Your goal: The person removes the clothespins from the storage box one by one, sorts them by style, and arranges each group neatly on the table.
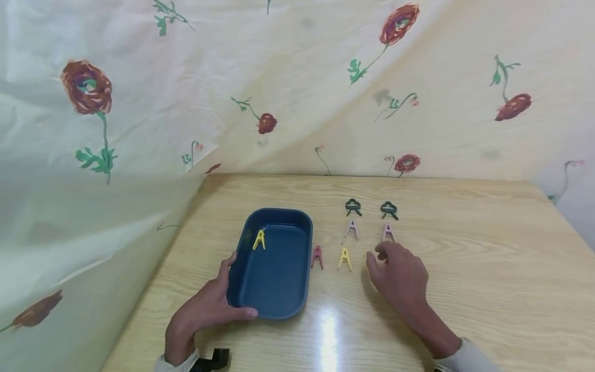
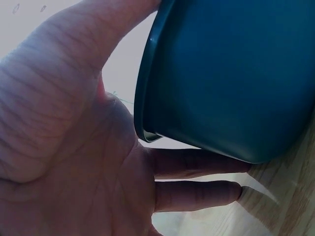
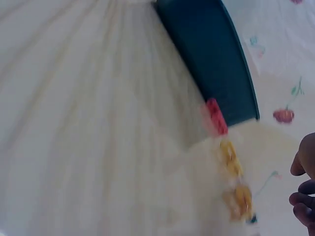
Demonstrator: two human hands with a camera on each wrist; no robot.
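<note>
A dark blue tray (image 1: 271, 289) stands on the table with a yellow clothespin (image 1: 259, 240) inside. My left hand (image 1: 211, 305) holds the tray's near left corner, thumb at the near rim and fingers along the outer wall, seen also in the left wrist view. My right hand (image 1: 402, 276) hovers over the table, thumb and fingers apart, holding nothing. Beneath its fingertips a yellow clothespin (image 3: 242, 199) is mostly hidden in the head view. Left of it lie another yellow clothespin (image 1: 345, 258) and a dark pink clothespin (image 1: 317, 257) beside the tray.
Behind the yellow row lie two pale pink clothespins (image 1: 351, 229), the right one close to my right fingers. Farther back are two dark clips (image 1: 353, 206). Floral cloth (image 1: 297, 93) hangs along the back and left of the wooden table (image 1: 488, 268).
</note>
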